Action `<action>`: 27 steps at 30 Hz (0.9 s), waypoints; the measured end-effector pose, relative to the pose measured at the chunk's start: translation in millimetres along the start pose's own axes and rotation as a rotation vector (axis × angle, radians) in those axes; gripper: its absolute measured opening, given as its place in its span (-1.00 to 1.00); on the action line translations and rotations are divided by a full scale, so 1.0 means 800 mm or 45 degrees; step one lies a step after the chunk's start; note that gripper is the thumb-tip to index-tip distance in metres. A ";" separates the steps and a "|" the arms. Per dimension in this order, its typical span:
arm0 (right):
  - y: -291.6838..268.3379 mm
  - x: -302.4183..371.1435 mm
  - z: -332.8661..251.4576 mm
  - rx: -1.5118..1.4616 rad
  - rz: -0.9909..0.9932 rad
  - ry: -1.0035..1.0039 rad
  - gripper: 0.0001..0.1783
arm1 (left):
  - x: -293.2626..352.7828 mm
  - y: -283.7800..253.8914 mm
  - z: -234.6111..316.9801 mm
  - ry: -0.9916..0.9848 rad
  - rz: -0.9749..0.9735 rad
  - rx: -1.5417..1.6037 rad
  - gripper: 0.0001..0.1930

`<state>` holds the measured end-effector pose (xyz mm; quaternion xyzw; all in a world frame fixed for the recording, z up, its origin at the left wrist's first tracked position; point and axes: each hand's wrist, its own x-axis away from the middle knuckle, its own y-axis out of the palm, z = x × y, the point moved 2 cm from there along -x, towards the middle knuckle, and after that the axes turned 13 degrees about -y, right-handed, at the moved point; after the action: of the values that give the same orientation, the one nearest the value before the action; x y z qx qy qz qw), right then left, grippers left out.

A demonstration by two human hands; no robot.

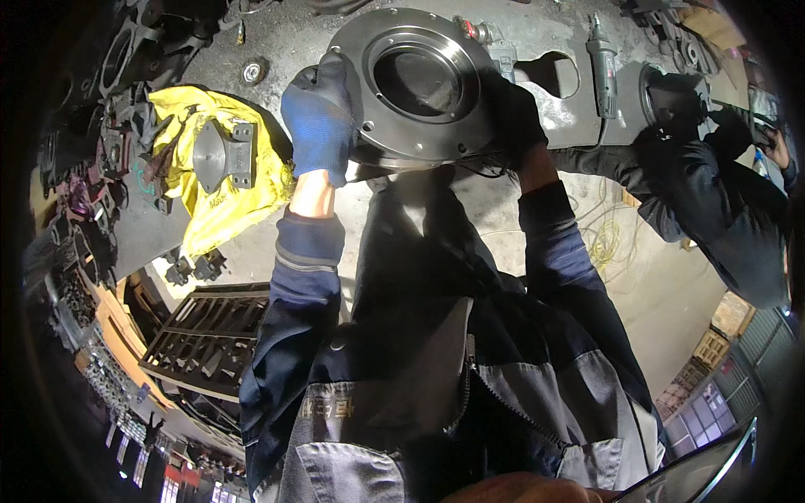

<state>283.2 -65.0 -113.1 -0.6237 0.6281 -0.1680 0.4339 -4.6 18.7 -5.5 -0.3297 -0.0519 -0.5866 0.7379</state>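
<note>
Between my two gloved hands is a round dark metal flange (369, 59) with a large bore and small bolt holes near its rim. My left hand (319, 113), in a blue and black glove, is closed on its left edge. On the opposite edge my right hand (516, 121), in a dark glove, grips it too, its fingers partly in shadow. The flange is tilted toward me at the near edge of the workbench. Left of my left hand, a machined metal bracket (222, 157) lies on a yellow plastic bag (201, 105).
A grey power tool (603, 67) with a cord and a second tool with a red part (478, 32) lie on the workbench (549, 21). Another person (713, 201) works at the right. Dark metal parts crowd the left, above a slatted metal rack (205, 335).
</note>
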 end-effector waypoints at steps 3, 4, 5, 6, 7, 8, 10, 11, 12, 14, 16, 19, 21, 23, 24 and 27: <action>0.003 -0.015 0.017 0.097 0.022 -0.149 -0.78 | -0.031 0.012 -0.007 0.209 -0.010 0.080 -0.52; -0.002 -0.015 0.022 0.168 -0.014 -0.198 -0.78 | -0.041 0.016 -0.010 0.286 -0.015 0.085 -0.52; -0.006 -0.014 0.026 0.239 -0.057 -0.242 -0.79 | -0.046 0.019 -0.018 0.217 -0.038 0.095 -0.52; -0.007 -0.016 0.031 0.298 -0.105 -0.237 -0.79 | -0.050 0.021 -0.024 0.251 -0.048 0.040 -0.52; -0.005 -0.021 0.036 0.353 -0.154 -0.234 -0.79 | -0.055 0.022 -0.027 0.294 -0.031 -0.008 -0.52; -0.002 -0.023 0.039 0.455 -0.214 -0.202 -0.79 | -0.061 0.022 -0.028 0.307 -0.020 -0.029 -0.52; 0.000 -0.030 0.040 0.450 -0.229 -0.203 -0.80 | -0.065 0.024 -0.028 0.340 0.000 -0.019 -0.51; -0.001 -0.034 0.040 0.457 -0.232 -0.203 -0.79 | -0.063 0.026 -0.027 0.364 0.010 0.017 -0.50; -0.002 -0.038 0.041 0.436 -0.288 -0.165 -0.79 | -0.060 0.027 -0.025 0.350 0.023 0.028 -0.50; -0.005 -0.037 0.040 0.381 -0.356 -0.063 -0.77 | -0.048 0.028 -0.017 0.288 0.046 0.027 -0.49; -0.011 -0.030 0.035 0.237 -0.209 -0.073 -0.74 | -0.023 0.030 -0.009 0.186 0.040 0.065 -0.48; -0.022 -0.010 0.028 -0.099 -0.072 0.073 -0.68 | 0.015 0.033 0.013 0.206 0.055 -0.032 -0.65; -0.028 0.007 0.023 -0.290 -0.020 0.175 -0.64 | 0.037 0.038 0.020 0.191 0.069 -0.064 -0.56; -0.030 0.022 0.019 -0.300 -0.029 0.190 -0.59 | 0.049 0.041 0.027 0.288 0.082 -0.095 -0.53; -0.030 0.029 0.019 -0.239 -0.057 0.205 -0.55 | 0.052 0.041 0.027 0.267 0.039 -0.124 -0.45; -0.019 0.053 0.022 -0.451 0.042 0.448 -0.49 | 0.059 0.042 0.028 0.267 -0.029 -0.088 -0.47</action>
<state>312.5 -101.1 -125.6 -0.6408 0.7237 -0.1543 0.2045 47.4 -5.6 19.1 -0.2912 0.0422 -0.6276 0.7208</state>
